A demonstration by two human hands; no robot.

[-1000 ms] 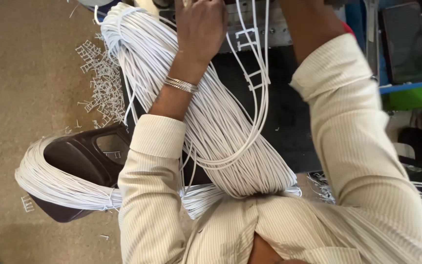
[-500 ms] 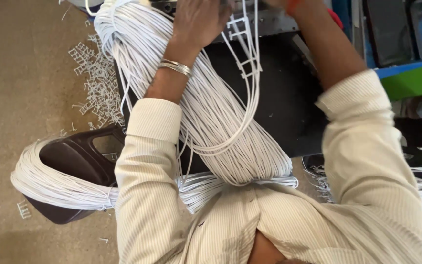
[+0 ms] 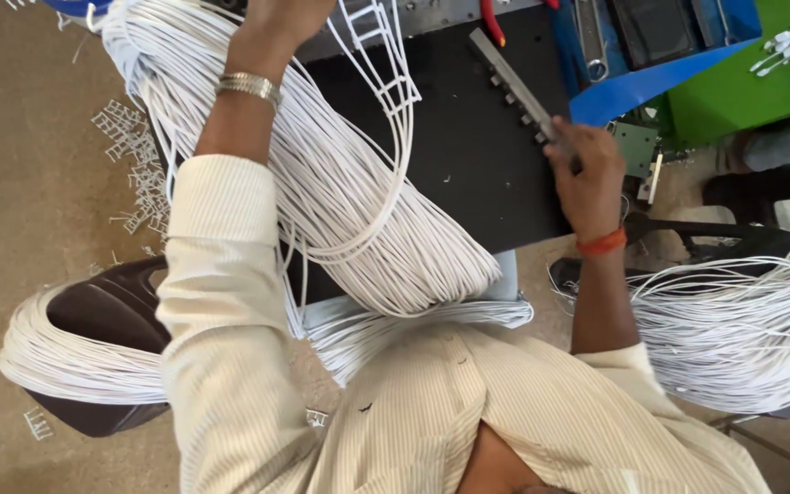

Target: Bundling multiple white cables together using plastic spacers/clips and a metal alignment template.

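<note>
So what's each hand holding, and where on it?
Right hand grips the grey metal bar at its near end. Left hand rests on the white cord bundle; its grip is out of view.

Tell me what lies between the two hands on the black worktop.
Head view: between left hand and right hand lie white cords and bare black worktop.

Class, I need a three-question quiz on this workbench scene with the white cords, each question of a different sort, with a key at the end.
1. True or false: the right hand grips a grey metal bar.
2. Which wrist wears the metal bracelet? A) left B) right C) neither
3. Fill in: the big bundle of white cords lies across a ____ board.

Key: 1 true. 2 A; the right wrist wears an orange band. 3 black. The left hand rests at the top of the bundle, partly cut off by the picture's edge.
</note>
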